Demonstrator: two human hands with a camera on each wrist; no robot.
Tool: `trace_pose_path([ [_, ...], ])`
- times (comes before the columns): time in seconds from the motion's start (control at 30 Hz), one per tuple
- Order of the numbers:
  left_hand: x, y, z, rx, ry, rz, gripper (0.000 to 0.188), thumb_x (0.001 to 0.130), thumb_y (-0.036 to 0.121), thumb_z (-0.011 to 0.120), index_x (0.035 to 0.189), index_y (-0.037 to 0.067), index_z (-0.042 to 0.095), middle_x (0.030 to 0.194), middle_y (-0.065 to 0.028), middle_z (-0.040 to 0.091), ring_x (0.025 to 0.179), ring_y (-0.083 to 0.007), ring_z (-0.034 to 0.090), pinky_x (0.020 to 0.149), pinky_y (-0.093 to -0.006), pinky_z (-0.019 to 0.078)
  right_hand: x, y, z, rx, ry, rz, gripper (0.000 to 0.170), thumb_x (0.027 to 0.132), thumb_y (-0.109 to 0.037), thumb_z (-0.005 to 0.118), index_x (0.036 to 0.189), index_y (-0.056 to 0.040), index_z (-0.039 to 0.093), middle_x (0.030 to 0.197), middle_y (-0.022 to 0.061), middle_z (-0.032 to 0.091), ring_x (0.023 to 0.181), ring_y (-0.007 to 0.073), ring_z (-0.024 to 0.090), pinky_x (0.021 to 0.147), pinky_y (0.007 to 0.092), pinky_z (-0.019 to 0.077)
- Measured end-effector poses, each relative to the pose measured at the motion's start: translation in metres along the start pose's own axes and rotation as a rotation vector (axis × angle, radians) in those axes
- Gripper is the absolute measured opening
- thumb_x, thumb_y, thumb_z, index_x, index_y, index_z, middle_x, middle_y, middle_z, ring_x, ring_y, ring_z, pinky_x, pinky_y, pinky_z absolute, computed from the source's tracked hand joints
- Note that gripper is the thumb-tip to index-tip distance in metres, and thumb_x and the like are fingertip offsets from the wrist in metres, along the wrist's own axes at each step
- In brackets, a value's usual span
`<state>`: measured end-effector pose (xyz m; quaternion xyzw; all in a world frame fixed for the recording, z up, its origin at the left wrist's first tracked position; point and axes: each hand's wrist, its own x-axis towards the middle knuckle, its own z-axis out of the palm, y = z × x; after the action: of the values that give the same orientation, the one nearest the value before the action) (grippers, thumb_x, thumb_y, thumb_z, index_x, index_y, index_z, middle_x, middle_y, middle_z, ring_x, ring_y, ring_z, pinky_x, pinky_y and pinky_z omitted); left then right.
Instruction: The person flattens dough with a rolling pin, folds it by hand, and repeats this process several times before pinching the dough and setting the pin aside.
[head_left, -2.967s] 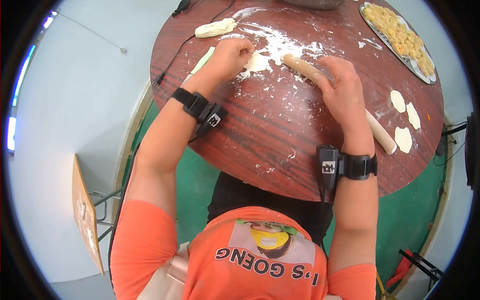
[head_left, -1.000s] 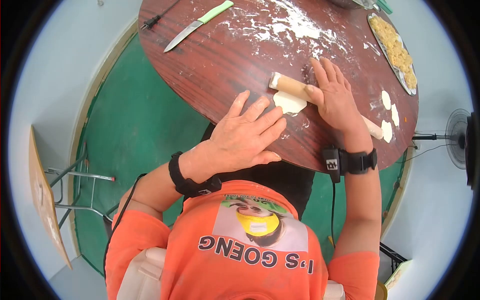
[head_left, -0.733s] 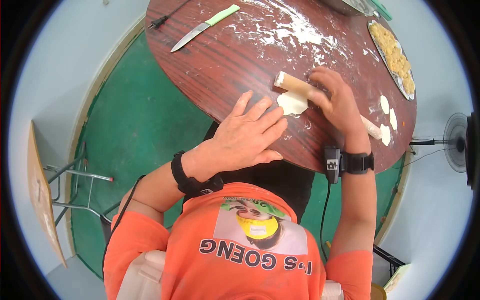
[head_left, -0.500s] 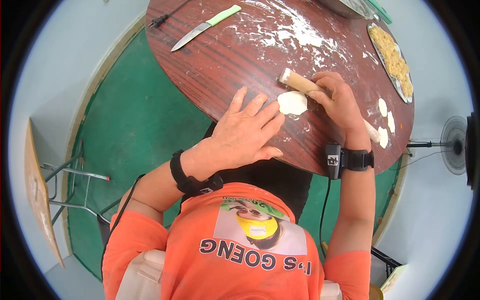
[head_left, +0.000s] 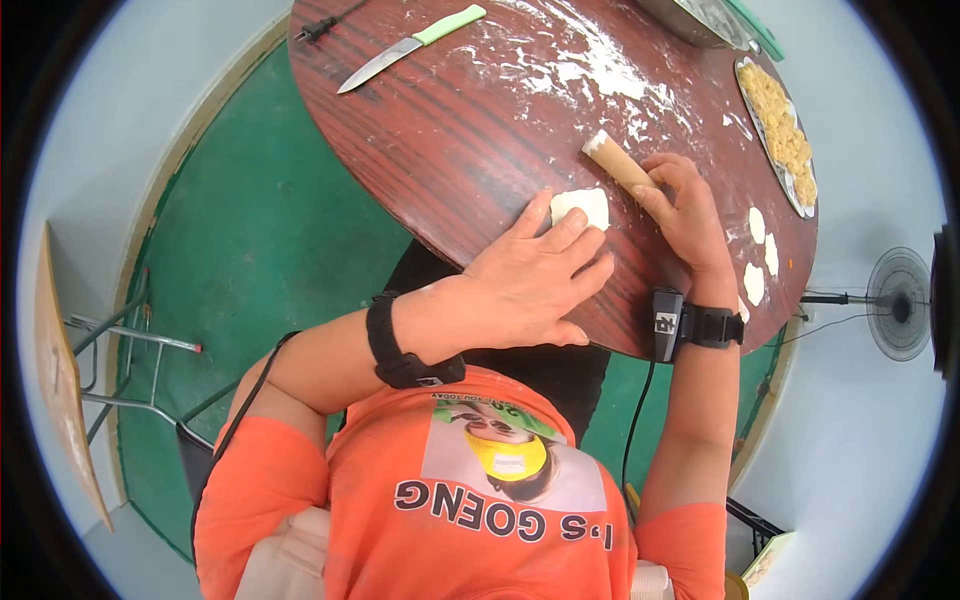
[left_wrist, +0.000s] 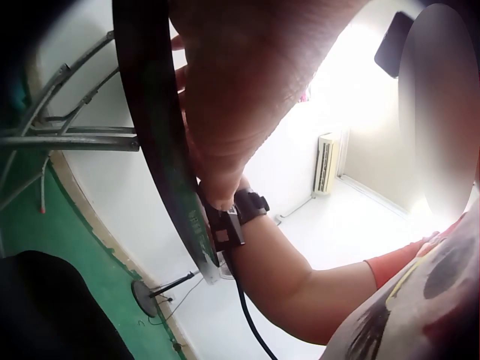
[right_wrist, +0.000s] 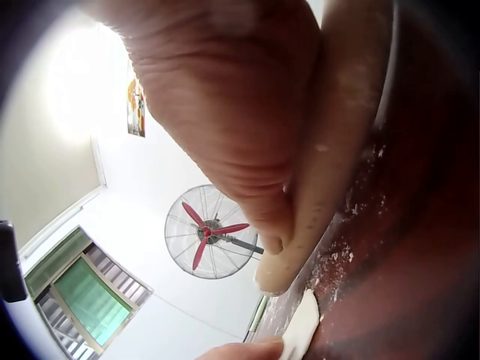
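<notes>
A flat piece of dough lies near the front edge of the round table, and my left hand rests over it with fingers spread, fingertips on its near part. In the head view my right hand grips the wooden rolling pin, thumb on the near side and fingers curled on the far side. The pin's end is beyond the dough, apart from it. The right wrist view shows the right thumb against the rolling pin, with the dough edge and left fingertips below.
Flour covers the middle of the red-brown table. A green-handled knife and a plug lie at left. A metal bowl, a plate of yellow food and several thin dough pieces are at right.
My left hand has moved right and onto the dough. The right hand has drawn the rolling pin away from it to the right. Earlier, the left hand was farther up the table beside a dough piece.
</notes>
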<state>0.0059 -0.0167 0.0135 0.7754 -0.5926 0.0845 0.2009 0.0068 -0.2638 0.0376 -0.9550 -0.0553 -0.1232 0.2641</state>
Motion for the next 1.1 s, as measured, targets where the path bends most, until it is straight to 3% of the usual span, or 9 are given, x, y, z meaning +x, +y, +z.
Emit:
trace_pose_path([
  [0.23, -0.010, -0.020, -0.009, -0.153, -0.029, 0.106, 0.066, 0.072, 0.048, 0.070, 0.121, 0.007, 0.055, 0.124, -0.0093, 0.052, 0.123, -0.0282, 0.044, 0.107, -0.0617, 0.0212, -0.003, -0.019, 0.008, -0.246, 0.063, -0.107, 0.028, 0.073, -0.012, 0.073, 0.094, 0.0019, 0.062, 0.102, 0.0151, 0.062, 0.098, 0.0346, 0.056, 0.085, 0.0410, 0.0465],
  [0.47, -0.033, -0.024, -0.021, -0.139, 0.014, 0.092, 0.059, 0.074, 0.044, 0.068, 0.116, 0.005, 0.056, 0.119, -0.0097, 0.054, 0.119, -0.0292, 0.048, 0.108, -0.0612, 0.0208, -0.011, -0.041, -0.002, -0.121, -0.005, -0.062, 0.027, 0.073, -0.012, 0.073, 0.092, 0.0010, 0.060, 0.102, 0.0146, 0.061, 0.098, 0.0348, 0.056, 0.084, 0.0413, 0.0465],
  [0.53, -0.042, -0.019, -0.016, -0.107, 0.105, 0.074, 0.055, 0.073, 0.042, 0.069, 0.111, 0.004, 0.059, 0.118, -0.0105, 0.055, 0.116, -0.0291, 0.051, 0.106, -0.0610, 0.0250, -0.018, -0.059, 0.000, -0.048, -0.066, -0.191, 0.025, 0.073, -0.012, 0.073, 0.089, 0.0015, 0.059, 0.101, 0.0145, 0.061, 0.097, 0.0352, 0.056, 0.084, 0.0411, 0.0463],
  [0.63, -0.050, -0.013, -0.009, -0.123, 0.175, 0.062, 0.051, 0.072, 0.040, 0.070, 0.106, 0.003, 0.061, 0.118, -0.0113, 0.056, 0.112, -0.0285, 0.052, 0.104, -0.0600, 0.0297, -0.033, -0.071, 0.023, -0.355, -0.166, -0.190, 0.057, 0.075, -0.020, 0.072, 0.125, -0.0034, 0.050, 0.135, 0.0188, 0.046, 0.126, 0.0376, 0.042, 0.103, 0.0477, 0.0354],
  [0.67, -0.051, -0.013, -0.007, -0.131, 0.194, 0.057, 0.049, 0.072, 0.039, 0.071, 0.104, 0.002, 0.062, 0.117, -0.0122, 0.057, 0.110, -0.0281, 0.053, 0.104, -0.0588, 0.0316, -0.030, -0.067, 0.026, -0.352, -0.174, -0.188, 0.057, 0.075, -0.020, 0.072, 0.125, -0.0034, 0.050, 0.135, 0.0188, 0.046, 0.126, 0.0376, 0.042, 0.103, 0.0477, 0.0354],
  [0.73, -0.053, -0.012, -0.005, -0.131, 0.208, 0.040, 0.049, 0.072, 0.038, 0.071, 0.104, 0.002, 0.062, 0.117, -0.0128, 0.057, 0.109, -0.0285, 0.054, 0.103, -0.0583, 0.0316, -0.016, -0.052, 0.030, -0.416, -0.087, -0.200, 0.068, 0.085, -0.032, 0.062, 0.143, -0.0077, 0.035, 0.147, 0.0192, 0.033, 0.135, 0.0379, 0.032, 0.109, 0.0498, 0.0265],
  [0.87, -0.047, -0.014, -0.011, -0.108, 0.240, 0.037, 0.048, 0.072, 0.036, 0.072, 0.104, 0.002, 0.061, 0.117, -0.0141, 0.057, 0.109, -0.0299, 0.054, 0.104, -0.0570, 0.0310, 0.012, -0.026, 0.037, -0.358, -0.106, -0.099, 0.064, 0.095, -0.044, 0.043, 0.147, -0.0085, 0.031, 0.148, 0.0203, 0.033, 0.135, 0.0388, 0.032, 0.110, 0.0496, 0.0250],
  [0.97, -0.043, -0.013, -0.012, -0.079, 0.247, 0.029, 0.049, 0.072, 0.037, 0.071, 0.105, 0.002, 0.060, 0.121, -0.0146, 0.055, 0.112, -0.0306, 0.053, 0.104, -0.0573, 0.0298, 0.021, -0.019, 0.037, -0.297, -0.095, -0.001, 0.065, 0.095, -0.045, 0.044, 0.146, -0.0079, 0.030, 0.147, 0.0220, 0.033, 0.135, 0.0389, 0.033, 0.110, 0.0506, 0.0253],
  [1.1, -0.040, -0.011, -0.010, -0.040, 0.190, -0.009, 0.055, 0.073, 0.041, 0.069, 0.111, 0.003, 0.058, 0.127, -0.0157, 0.051, 0.120, -0.0317, 0.048, 0.105, -0.0590, 0.0272, 0.010, -0.031, 0.031, -0.181, 0.011, -0.146, 0.064, 0.090, -0.037, 0.056, 0.143, -0.0072, 0.035, 0.141, 0.0237, 0.039, 0.131, 0.0398, 0.037, 0.107, 0.0514, 0.0292],
])
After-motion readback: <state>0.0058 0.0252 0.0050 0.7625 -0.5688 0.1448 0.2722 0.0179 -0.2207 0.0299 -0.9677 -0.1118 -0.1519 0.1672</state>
